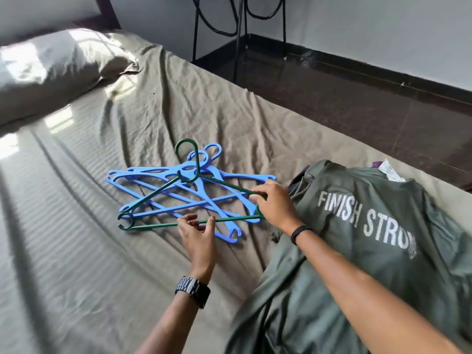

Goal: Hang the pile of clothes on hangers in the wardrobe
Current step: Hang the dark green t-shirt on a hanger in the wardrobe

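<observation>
A green hanger (158, 190) lies on top of several blue hangers (163, 198) in the middle of the bed (76, 251). My left hand (198, 241) pinches the green hanger's bottom bar between thumb and fingers. My right hand (274, 205) grips the green hanger's right corner. To the right lies a pile of clothes, topped by an olive-green T-shirt (357, 226) printed "FINISH STRONG". My right forearm rests across that shirt.
A pillow (51, 70) lies at the head of the bed, upper left. Dark floor (357, 103) runs along the bed's right side. A black metal stand (240, 29) rises by the wall beyond the bed. No wardrobe is in view.
</observation>
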Tool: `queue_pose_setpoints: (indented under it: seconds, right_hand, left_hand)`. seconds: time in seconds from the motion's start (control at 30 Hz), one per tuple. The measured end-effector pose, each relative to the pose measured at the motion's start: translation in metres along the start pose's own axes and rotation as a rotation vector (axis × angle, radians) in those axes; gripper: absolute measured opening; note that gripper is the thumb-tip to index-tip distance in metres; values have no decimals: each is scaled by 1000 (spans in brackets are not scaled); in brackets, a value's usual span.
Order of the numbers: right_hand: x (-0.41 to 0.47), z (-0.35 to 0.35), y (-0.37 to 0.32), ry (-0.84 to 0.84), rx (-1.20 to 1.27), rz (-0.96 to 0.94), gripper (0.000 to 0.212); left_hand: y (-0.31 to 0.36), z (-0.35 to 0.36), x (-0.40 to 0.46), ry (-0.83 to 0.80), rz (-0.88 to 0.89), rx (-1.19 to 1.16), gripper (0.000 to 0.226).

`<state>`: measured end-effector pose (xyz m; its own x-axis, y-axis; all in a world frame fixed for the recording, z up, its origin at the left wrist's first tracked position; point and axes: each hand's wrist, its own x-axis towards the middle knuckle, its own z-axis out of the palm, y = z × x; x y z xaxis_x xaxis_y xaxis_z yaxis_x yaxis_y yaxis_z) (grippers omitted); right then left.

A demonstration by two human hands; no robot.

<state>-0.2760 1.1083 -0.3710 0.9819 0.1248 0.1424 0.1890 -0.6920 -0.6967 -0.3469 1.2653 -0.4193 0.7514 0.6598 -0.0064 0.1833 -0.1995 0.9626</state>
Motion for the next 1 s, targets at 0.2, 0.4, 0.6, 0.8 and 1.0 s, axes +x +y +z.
queue_pose_setpoints:
  seconds: [0.2, 0.4, 0.6, 0.8, 1.0]
  right_hand:
    - [-22, -69, 27, 275, 135, 78, 15]
    - [-49, -133, 73, 352, 255, 233, 10]
    - [-86, -201, 105, 160, 445, 395, 29]
    - [-116, -249, 128, 177, 628, 603, 25]
    - [-142, -276, 164, 496, 216, 490, 20]
  left_hand:
    - [49, 43, 1, -32, -376, -735, 39]
    - [105, 97, -34, -694, -607, -801, 16]
    - [133, 163, -87, -915, -597, -625, 26]
    - [146, 218, -148, -1346, -432, -309, 17]
    - [160, 272, -134, -1154, 289, 240, 20]
